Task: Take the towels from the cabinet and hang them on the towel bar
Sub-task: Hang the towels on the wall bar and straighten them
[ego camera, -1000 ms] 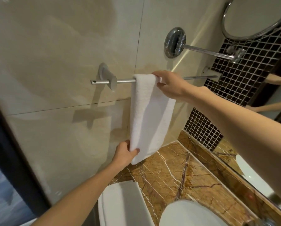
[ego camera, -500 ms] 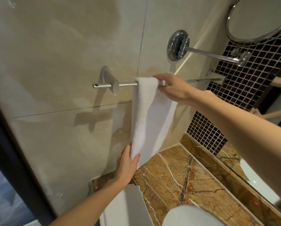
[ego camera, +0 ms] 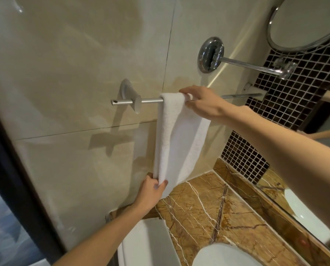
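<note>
White terry towel is draped over the towel bar, hanging down the beige wall tile, roughly centre frame. My right hand is at 12 o'clock of the towel, fingers curled over the fold where it crosses the bar, thumb underneath, so closed on the cloth and probably the bar too. My left hand is at 6 o'clock, pinching the towel's bottom left corner between thumb and fingers, nearly shut, only cloth in it.

Step in hand, as I judge it: towel already on the bar, now straightening and evening it. The hanging part looks creased lengthwise and slightly skewed.

Next move likely needs a light downward tug with the left while the right steadies the fold, then flattening the crease, then letting go with both. More towels would mean going back to the cabinet, which is not in view.

At 5 o'clock of the towel: brown veined marble counter. At 2 o'clock: chrome arm of a round mirror. At 3 o'clock: dark mosaic tile.

Writing: none readable. No brand or label visible on towel, bar or fittings.
</note>
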Tool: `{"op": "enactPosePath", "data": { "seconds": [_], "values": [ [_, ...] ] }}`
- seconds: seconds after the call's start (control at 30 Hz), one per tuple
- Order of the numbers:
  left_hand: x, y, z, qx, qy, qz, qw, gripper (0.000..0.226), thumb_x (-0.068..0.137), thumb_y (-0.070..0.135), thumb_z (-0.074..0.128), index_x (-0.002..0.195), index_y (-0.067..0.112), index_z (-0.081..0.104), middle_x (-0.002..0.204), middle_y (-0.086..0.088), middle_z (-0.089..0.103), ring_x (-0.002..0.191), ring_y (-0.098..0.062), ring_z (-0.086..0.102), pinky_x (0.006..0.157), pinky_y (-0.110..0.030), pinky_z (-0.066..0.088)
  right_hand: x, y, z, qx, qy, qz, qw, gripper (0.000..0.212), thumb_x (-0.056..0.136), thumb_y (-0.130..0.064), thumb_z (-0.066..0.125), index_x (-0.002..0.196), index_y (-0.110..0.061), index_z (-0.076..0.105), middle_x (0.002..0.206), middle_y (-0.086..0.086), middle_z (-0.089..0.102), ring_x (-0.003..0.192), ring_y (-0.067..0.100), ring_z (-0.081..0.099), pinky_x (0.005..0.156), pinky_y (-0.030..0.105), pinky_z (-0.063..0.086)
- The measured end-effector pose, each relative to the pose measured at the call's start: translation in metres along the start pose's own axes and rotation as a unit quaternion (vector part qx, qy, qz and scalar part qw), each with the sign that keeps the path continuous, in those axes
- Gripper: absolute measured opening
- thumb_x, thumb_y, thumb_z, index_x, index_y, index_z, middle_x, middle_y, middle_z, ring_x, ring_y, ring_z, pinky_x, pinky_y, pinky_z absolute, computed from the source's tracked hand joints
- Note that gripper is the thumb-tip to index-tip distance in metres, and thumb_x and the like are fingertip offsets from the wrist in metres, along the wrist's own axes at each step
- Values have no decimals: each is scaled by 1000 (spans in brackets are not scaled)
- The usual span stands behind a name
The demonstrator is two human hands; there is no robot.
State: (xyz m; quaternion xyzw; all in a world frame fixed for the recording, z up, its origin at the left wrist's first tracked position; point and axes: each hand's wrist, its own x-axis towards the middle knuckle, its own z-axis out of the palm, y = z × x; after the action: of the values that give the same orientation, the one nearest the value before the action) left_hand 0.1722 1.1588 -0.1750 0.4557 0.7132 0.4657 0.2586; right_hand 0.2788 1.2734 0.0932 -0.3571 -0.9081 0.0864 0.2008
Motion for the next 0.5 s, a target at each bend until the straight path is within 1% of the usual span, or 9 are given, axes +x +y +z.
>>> {"op": "enactPosePath", "data": {
  "seconds": [0.03, 0.07, 0.13, 0.2, 0.3, 0.4, 0.43, 0.5],
  "values": [
    [1, 0, -3, 11, 2, 1, 1000, 49, 90, 31, 62, 47, 12, 48, 102, -10, 52, 78, -20, 57, 76, -28, 49, 0, -1, 0, 3, -1, -2, 1000, 42, 88, -22, 44, 128, -25, 56, 131, -1, 58, 122, 23, 50, 101, 47, 40],
    [2, -2, -5, 19, 7, 2, 1000, 46, 89, 30, 63, 49, 12, 50, 101, -10, 51, 77, -19, 56, 74, -27, 47, 0, -2, 0, 5, -2, -5, 1000, 40, 89, -21, 44, 128, -23, 57, 130, 0, 59, 120, 23, 51, 101, 47, 40],
    [3, -4, -8, 33, 28, 8, 999, 45, 87, 27, 66, 48, 16, 47, 96, -7, 49, 74, -16, 52, 70, -21, 38, -1, -3, 0, 4, -1, -8, 1000, 39, 89, -21, 44, 126, -24, 57, 129, 1, 60, 119, 23, 52, 100, 47, 42],
    [3, -7, -9, 43, 48, 10, 998, 49, 85, 24, 69, 45, 16, 43, 91, -5, 47, 73, -15, 49, 69, -20, 34, -1, -3, 0, 1, -2, -5, 1000, 41, 88, -22, 44, 127, -25, 57, 130, 1, 59, 121, 23, 51, 100, 48, 42],
    [1, -11, -9, 45, 53, 1, 998, 51, 84, 24, 70, 44, 14, 39, 85, -4, 49, 67, -14, 48, 63, -21, 35, -1, -4, -1, -7, 0, 1, 1000, 42, 88, -23, 47, 130, -24, 55, 133, 1, 57, 124, 23, 49, 102, 47, 41],
    [0, -12, -8, 28, 47, 6, 999, 53, 83, 19, 71, 42, 18, 37, 66, 6, 46, 54, -7, 43, 54, -17, 32, -1, -5, -2, -6, -3, 3, 1000, 47, 86, -23, 50, 133, -24, 52, 135, 2, 56, 125, 23, 48, 103, 45, 40],
    [0, -12, -8, 29, 47, 8, 998, 54, 83, 18, 71, 41, 18, 37, 64, 7, 45, 53, -6, 42, 52, -14, 30, -1, -5, -2, -6, -7, 2, 1000, 47, 86, -23, 51, 133, -24, 52, 135, 1, 56, 125, 22, 49, 103, 45, 40],
    [1, -13, -5, 24, 61, 11, 998, 52, 82, 18, 72, 42, 19, 39, 67, 4, 47, 55, -7, 43, 52, -10, 30, -1, -5, -3, -6, -14, 3, 1000, 49, 85, -26, 52, 134, -25, 51, 136, 0, 55, 125, 21, 49, 103, 46, 40]
  ]
}}
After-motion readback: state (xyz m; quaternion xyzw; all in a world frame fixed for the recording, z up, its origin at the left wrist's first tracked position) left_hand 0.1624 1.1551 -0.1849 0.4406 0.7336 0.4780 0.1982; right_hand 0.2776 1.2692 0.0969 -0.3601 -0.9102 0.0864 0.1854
